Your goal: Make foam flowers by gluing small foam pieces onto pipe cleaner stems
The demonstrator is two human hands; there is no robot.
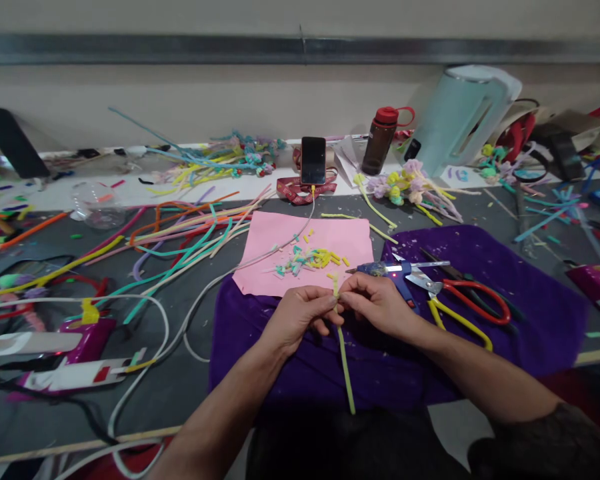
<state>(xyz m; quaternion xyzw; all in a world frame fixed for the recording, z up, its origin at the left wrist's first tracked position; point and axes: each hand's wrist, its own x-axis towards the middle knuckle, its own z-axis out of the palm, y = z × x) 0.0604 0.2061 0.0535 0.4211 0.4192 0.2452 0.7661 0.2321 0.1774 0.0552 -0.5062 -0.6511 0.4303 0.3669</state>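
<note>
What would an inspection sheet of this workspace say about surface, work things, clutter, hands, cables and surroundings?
Surface: grey table, purple cloth, pink sheet.
Work things: yellow-green stem; cut bits on the sheet; scissors.
Clutter: loose coloured stems, left.
Hands: left hand pinches the yellow-green stem; right hand has fingertips at it, grip unclear.
Cables: white cable crosses the sheet to a phone.
Surroundings: bottle, pale blue jug, pale wall.

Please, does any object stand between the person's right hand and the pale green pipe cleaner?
No visible object does. The right hand touches or nearly touches the pale green pipe cleaner, which the left hand pinches; anything tiny between them would be hidden. The glue gun and scissors lie beyond and beside the right hand.
</note>
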